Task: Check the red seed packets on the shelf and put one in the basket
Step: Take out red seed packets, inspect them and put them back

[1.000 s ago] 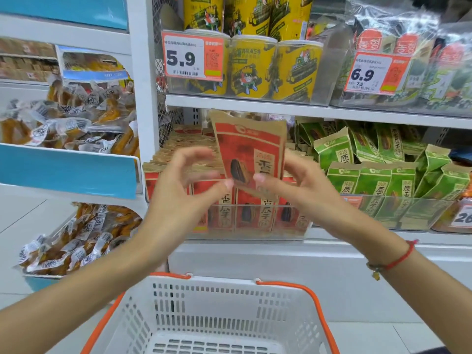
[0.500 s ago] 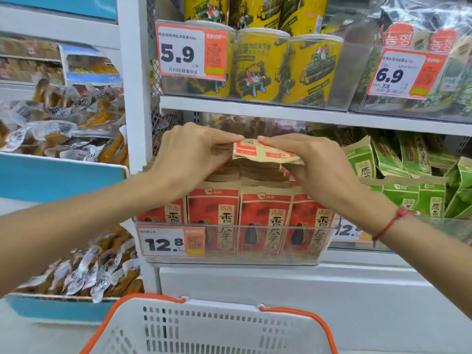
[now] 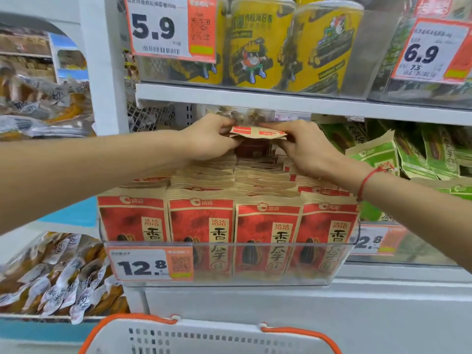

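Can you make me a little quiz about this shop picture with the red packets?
1. What number is on the price tag below the front red packets?
2. True or false: the held red packet is already in the basket.
3. How many hands grip that packet: A one, B two?

Key: 1. 12.8. 2. False, it is up at the back of the rows. 3. B, the left hand and right hand.

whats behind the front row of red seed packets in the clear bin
Behind the front row, more red seed packets stand in rows, only their tops showing. At the back, both hands, left hand and right hand, hold one packet. The bin's back is hidden.
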Demonstrator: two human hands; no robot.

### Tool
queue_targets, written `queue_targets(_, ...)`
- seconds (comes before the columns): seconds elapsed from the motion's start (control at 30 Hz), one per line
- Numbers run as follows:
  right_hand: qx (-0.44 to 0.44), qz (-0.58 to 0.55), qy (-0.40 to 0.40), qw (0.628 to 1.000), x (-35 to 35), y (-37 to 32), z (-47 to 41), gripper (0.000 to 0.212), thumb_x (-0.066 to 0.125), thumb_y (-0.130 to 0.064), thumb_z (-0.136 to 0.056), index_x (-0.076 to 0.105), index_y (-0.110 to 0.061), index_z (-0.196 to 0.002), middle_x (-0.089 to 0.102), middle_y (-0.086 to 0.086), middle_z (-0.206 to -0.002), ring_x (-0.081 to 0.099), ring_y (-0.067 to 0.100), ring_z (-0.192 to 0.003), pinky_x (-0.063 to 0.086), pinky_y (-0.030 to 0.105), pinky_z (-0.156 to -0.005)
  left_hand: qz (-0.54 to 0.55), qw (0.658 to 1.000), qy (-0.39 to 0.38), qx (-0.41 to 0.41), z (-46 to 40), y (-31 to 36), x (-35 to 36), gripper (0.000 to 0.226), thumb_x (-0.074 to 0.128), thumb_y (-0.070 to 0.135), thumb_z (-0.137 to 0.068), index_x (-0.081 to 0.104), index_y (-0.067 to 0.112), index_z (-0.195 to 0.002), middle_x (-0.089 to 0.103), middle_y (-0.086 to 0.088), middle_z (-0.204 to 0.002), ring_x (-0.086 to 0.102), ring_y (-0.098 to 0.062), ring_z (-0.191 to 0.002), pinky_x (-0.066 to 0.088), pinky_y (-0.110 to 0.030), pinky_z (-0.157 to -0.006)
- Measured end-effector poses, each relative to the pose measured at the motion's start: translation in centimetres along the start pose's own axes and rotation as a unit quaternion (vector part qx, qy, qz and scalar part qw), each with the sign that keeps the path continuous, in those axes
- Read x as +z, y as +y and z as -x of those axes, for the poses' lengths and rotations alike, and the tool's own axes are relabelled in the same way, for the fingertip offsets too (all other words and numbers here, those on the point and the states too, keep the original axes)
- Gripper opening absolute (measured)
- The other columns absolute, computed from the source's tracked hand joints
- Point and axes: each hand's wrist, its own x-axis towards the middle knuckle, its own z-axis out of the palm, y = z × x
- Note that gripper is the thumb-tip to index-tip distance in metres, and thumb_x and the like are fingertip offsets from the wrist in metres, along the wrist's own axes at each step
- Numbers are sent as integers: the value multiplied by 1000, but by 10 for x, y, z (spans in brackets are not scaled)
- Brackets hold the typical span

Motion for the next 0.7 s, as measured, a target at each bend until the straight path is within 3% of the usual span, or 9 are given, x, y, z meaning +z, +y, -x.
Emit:
queue_targets(0.07,12,-7,-7,1000,2,4,-5,45,49,-1,-94,60,-25,-130,63,3,-128,56,23,-120,42,23,-87,15,1000,1,-10,-9,-3,4,52,55,15,-97,37,11,-146,47,4,-143,44,-8,-129,28,-10,-95)
queue_targets(0.1,14,-19,-11,1000,2,5,-7,42,49,-4,-95,61,-25,-129,64,2,-128,56,19,-119,40,21,-84,27,999,8,-15,-12,-3,5,51,55,15,-98,38,11,-146,49,5,-140,48,-9,-125,31,-9,-92)
queue_targets(0.17,14,-56,-19,998,0,7,-9,35,51,-9,-96,63,-23,-126,66,-1,-123,54,7,-110,33,10,-73,52,998,26,-21,-14,-3,5,42,54,16,-98,48,14,-140,58,7,-123,54,-4,-103,37,-4,-76)
queue_targets(0.23,18,-88,-14,996,-2,7,-8,32,53,-9,-97,64,-20,-125,65,-6,-115,48,2,-105,29,3,-71,65,997,43,-17,-15,-2,1,35,56,17,-97,56,16,-132,64,6,-115,55,-2,-96,40,-3,-64)
queue_targets(0.33,20,-103,5,995,-2,6,-7,31,54,-11,-97,64,-18,-125,56,-14,-105,46,1,-106,28,-3,-72,65,997,40,-9,-14,-1,1,42,59,18,-95,53,14,-136,61,4,-126,52,-1,-104,40,-6,-74)
queue_targets(0.43,42,-102,-17,994,2,6,-10,31,53,-11,-97,64,-20,-125,58,-12,-102,51,5,-100,32,-3,-65,55,998,30,-14,-14,0,4,45,60,20,-95,51,14,-138,59,2,-126,50,-3,-104,35,-8,-80)
queue_targets(0.57,67,-128,-77,987,0,9,-12,29,55,-12,-97,63,-17,-124,63,-4,-117,55,13,-112,38,16,-89,17,999,39,-9,-12,-3,-2,43,60,35,-93,57,17,-133,55,9,-111,49,-6,-102,33,-16,-84)
queue_targets(0.7,106,-147,-104,978,-7,6,-15,29,54,-12,-97,60,-14,-125,58,-6,-111,52,9,-105,34,10,-79,5,999,38,-2,-14,-3,-6,45,57,39,-93,58,15,-131,58,4,-119,49,-8,-104,33,-18,-86)
